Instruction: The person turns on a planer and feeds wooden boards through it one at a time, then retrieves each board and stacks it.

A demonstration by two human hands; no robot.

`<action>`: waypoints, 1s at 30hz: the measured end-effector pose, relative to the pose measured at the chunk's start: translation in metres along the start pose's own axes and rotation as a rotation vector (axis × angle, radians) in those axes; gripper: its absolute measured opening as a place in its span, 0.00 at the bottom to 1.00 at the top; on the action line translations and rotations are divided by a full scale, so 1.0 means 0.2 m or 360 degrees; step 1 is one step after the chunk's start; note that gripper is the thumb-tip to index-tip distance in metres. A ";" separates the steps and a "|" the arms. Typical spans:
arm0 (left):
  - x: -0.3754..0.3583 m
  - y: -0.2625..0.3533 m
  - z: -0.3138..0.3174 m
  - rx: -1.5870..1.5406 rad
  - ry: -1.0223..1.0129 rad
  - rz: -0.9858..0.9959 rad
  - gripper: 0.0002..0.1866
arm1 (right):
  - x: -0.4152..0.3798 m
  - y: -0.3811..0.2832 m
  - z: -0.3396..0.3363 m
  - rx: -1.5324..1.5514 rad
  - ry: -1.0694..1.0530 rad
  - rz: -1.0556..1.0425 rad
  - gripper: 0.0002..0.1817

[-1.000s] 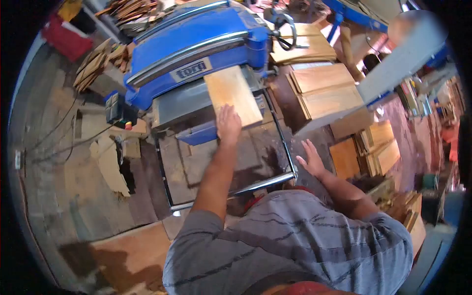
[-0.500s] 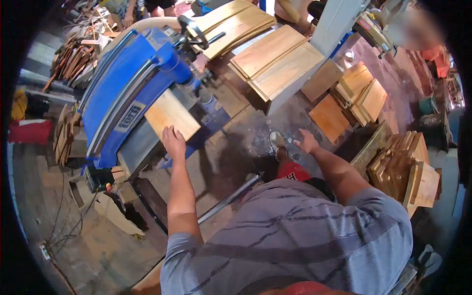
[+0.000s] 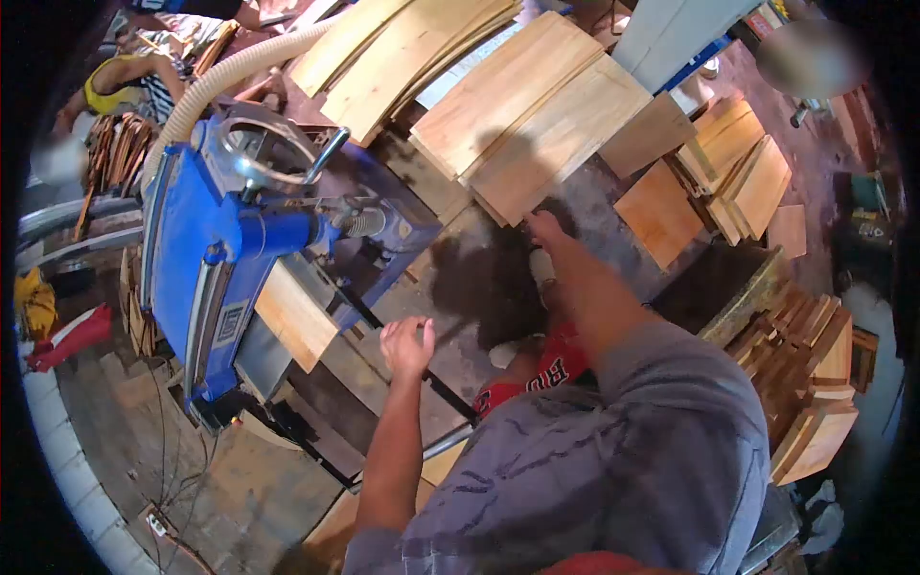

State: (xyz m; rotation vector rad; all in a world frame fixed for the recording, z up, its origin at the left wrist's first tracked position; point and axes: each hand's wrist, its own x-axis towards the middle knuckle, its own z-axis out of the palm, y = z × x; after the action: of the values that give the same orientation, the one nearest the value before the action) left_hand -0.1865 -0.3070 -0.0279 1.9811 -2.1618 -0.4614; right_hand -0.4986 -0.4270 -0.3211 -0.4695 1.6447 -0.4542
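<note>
My left hand (image 3: 407,347) hangs in the air with thumb and fingers apart, holding nothing. To its left, a light wooden board (image 3: 297,316) sticks out from under a blue machine (image 3: 187,244), lying on its metal bed (image 3: 261,369). My right hand (image 3: 546,228) is stretched forward to the near corner of a stack of wide wooden boards (image 3: 565,134). Its fingers meet the stack's edge in shadow, and I cannot make out whether they grip a board.
A handwheel (image 3: 264,144) and a ribbed hose (image 3: 216,81) top the machine. More boards (image 3: 412,57) lie behind. Smaller wood pieces (image 3: 738,172) and a pile of blocks (image 3: 815,374) stand at right. A person in yellow (image 3: 115,81) sits at far left. Cables (image 3: 177,470) cross the floor.
My left hand has come off the board at the machine and moved right. The board now reaches out less from the machine. My right hand has moved forward and left to the board stack.
</note>
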 end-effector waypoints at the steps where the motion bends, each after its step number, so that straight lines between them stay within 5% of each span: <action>1: 0.00 -0.01 0.02 0.0021 -0.0006 -0.0007 0.07 | 0.14 0.08 0.05 0.0385 0.0195 -0.0016 0.21; 7: 0.00 0.01 0.01 0.0135 -0.0042 -0.0089 0.07 | 0.06 -0.16 0.14 0.0702 0.0427 0.0310 0.18; 11: 0.01 0.01 0.01 0.0130 -0.0042 -0.0100 0.07 | -0.11 -0.18 0.07 0.0757 0.0344 0.0160 0.19; 19: 0.00 0.02 0.00 0.0124 0.0036 -0.0034 0.06 | -0.51 -0.28 -0.38 0.0842 -0.0513 -0.0187 0.24; 27: -0.02 0.05 -0.01 0.0171 -0.0005 -0.0026 0.07 | -1.10 -0.02 -0.58 0.1131 -0.0927 -0.0294 0.31; 30: 0.02 0.06 -0.06 -0.0105 -0.0128 -0.0219 0.17 | -1.37 0.01 -0.57 0.0379 -0.0933 -0.0504 0.28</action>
State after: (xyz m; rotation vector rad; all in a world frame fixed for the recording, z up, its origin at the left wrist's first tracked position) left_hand -0.1938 -0.3109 -0.0135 2.1181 -2.0346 -0.6351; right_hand -0.5814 -0.2726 -0.0802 -0.6176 0.9415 -0.6651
